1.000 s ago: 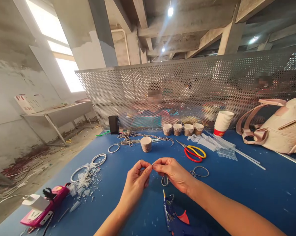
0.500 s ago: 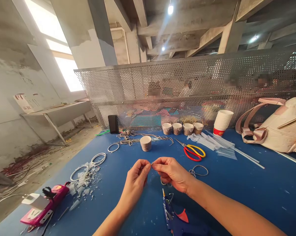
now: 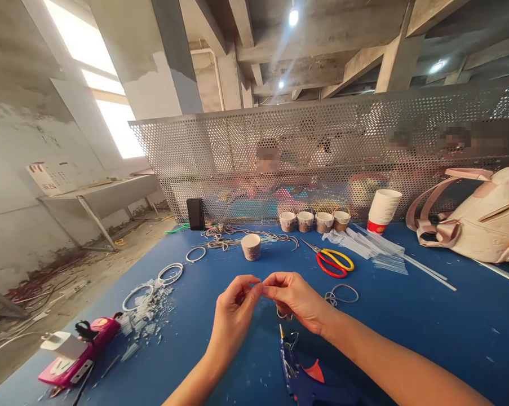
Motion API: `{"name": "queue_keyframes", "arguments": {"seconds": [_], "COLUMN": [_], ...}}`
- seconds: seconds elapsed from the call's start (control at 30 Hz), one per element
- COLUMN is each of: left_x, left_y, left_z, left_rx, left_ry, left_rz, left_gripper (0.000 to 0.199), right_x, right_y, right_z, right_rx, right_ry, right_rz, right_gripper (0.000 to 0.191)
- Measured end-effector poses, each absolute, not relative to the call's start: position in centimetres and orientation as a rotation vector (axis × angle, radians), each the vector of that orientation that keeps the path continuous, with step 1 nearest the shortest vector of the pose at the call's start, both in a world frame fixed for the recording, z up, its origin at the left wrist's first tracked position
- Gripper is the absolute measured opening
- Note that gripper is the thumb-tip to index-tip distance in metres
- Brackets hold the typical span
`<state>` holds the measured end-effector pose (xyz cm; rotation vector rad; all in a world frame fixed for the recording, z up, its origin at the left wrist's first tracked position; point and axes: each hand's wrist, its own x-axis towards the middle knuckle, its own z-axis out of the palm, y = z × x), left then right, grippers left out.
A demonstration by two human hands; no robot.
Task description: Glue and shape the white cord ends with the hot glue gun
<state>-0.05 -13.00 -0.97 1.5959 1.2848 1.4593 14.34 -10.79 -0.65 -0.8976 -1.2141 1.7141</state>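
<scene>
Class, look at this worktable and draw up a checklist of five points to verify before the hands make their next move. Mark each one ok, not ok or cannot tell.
1. Left hand and right hand meeting at the fingertips: ok.
2. Small piece pinched securely: cannot tell; it is tiny and mostly hidden.
3. Glue gun pointed away from the hands: not ok; its tip points toward them, close to the right hand.
4. Cup standing upright beyond the hands: ok.
5. Table free of scraps: not ok; plastic bits lie scattered on the left.
</scene>
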Motion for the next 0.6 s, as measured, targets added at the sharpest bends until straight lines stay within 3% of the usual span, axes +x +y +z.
{"name": "queue_keyframes", "arguments": {"seconds": [0.6], "left_x": [-0.51], "left_y": [-12.89], "left_z": [-1.18], "left_rx": [1.353], "left_ry": [1.157], "left_rz": [1.338], "left_gripper": [0.031], "right_x": [14.48], "right_y": [-10.82], "right_z": [-0.62], "right_rx": [-0.919], "right_ry": [-1.302], "right_rz": [1.622], "right_gripper": [0.036]}}
